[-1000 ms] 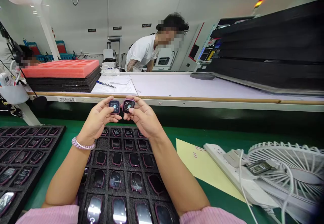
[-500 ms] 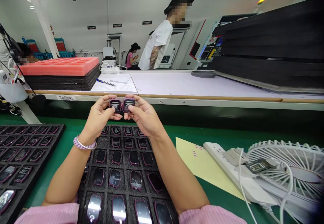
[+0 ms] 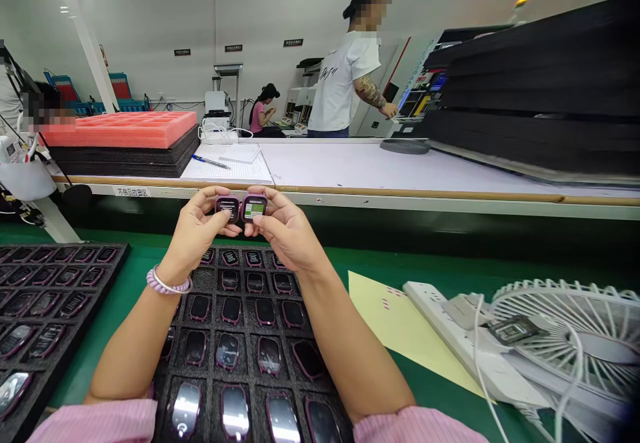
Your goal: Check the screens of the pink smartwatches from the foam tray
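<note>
Label (image 3: 131, 192) unreadable; lit watch screens (image 3: 254, 208).

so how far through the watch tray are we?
Done: can't tell; nearly every slot of the centre tray holds a watch, mostly dark-screened. In hand: left hand holds one watch, right hand another with a lit screen, side by side above the tray. Left: apparently the centre tray's other watches, plus the left tray.

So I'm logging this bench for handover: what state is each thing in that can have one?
Left hand: holds left watch, screen lit with text.
Right hand: holds right watch, screen lit white and green.
Foam tray: slots filled with watches.
Fan: lying flat.
Pen: lying on paper.
</note>
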`<action>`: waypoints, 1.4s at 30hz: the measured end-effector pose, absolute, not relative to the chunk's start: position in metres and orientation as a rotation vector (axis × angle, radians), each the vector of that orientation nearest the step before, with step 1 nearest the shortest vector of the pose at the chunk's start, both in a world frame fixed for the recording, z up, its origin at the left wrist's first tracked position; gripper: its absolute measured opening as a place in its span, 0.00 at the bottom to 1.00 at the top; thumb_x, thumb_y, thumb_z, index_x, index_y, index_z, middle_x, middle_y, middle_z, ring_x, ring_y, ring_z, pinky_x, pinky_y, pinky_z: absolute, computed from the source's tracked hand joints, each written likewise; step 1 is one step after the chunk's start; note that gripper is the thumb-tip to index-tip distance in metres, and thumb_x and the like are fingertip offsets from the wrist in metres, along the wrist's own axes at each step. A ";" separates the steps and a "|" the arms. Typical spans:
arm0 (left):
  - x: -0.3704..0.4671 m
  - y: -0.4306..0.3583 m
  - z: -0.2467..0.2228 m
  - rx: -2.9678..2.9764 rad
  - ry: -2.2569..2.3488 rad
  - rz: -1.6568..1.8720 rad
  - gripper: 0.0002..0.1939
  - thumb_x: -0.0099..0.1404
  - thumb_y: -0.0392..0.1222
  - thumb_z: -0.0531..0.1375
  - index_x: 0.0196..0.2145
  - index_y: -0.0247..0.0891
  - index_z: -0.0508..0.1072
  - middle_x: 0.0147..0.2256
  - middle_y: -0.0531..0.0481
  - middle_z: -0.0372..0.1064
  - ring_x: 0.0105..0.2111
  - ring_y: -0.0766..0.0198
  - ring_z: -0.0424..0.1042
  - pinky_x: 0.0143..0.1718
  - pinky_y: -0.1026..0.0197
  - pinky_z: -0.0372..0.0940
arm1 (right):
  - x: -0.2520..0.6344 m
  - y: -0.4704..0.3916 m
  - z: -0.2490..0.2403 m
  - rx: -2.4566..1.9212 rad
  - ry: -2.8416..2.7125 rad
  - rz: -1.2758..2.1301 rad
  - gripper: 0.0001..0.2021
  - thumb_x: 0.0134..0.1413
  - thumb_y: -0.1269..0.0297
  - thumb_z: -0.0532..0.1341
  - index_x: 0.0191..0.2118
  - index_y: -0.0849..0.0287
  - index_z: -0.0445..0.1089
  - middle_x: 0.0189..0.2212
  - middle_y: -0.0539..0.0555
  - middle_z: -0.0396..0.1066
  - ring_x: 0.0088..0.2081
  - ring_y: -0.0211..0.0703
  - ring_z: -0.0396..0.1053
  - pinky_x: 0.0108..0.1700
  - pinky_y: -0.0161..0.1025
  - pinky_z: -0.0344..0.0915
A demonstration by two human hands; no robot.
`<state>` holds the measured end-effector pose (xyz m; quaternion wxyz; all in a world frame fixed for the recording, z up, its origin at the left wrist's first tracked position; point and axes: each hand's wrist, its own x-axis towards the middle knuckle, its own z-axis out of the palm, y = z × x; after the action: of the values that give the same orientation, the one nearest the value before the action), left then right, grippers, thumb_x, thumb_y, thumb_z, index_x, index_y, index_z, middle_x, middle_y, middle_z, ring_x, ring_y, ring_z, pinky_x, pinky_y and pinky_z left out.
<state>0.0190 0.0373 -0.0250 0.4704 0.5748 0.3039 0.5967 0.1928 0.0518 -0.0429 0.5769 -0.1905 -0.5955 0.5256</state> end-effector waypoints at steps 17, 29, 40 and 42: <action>0.018 0.033 -0.023 1.354 0.690 1.376 0.21 0.62 0.46 0.68 0.49 0.36 0.69 0.42 0.49 0.76 0.27 0.66 0.80 0.32 0.65 0.79 | 0.192 0.057 -0.046 -0.413 -1.325 1.234 0.21 0.57 0.53 0.71 0.51 0.55 0.68 0.37 0.50 0.69 0.26 0.33 0.65 0.29 0.34 0.67; 0.019 0.030 -0.021 1.376 0.699 1.357 0.21 0.59 0.40 0.65 0.50 0.37 0.70 0.43 0.50 0.76 0.29 0.65 0.81 0.35 0.64 0.80 | 0.191 0.055 -0.043 -0.434 -1.270 1.241 0.24 0.51 0.57 0.75 0.49 0.57 0.69 0.35 0.48 0.68 0.24 0.32 0.67 0.28 0.31 0.64; 0.020 0.032 -0.021 1.354 0.693 1.373 0.21 0.59 0.40 0.66 0.49 0.36 0.70 0.41 0.50 0.76 0.28 0.65 0.81 0.33 0.66 0.80 | 0.191 0.052 -0.042 -0.463 -1.347 1.206 0.23 0.49 0.63 0.71 0.51 0.56 0.67 0.35 0.48 0.68 0.27 0.34 0.66 0.30 0.35 0.64; 0.020 0.032 -0.021 1.357 0.702 1.379 0.20 0.60 0.40 0.66 0.49 0.36 0.70 0.42 0.50 0.75 0.28 0.65 0.81 0.33 0.66 0.80 | 0.192 0.052 -0.042 -0.460 -1.352 1.216 0.23 0.49 0.63 0.70 0.52 0.56 0.67 0.35 0.48 0.69 0.27 0.34 0.66 0.30 0.35 0.64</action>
<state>0.0195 0.0317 -0.0210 0.5155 0.5649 0.2924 0.5741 0.1916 0.0521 -0.0420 0.5914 -0.1976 -0.5813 0.5228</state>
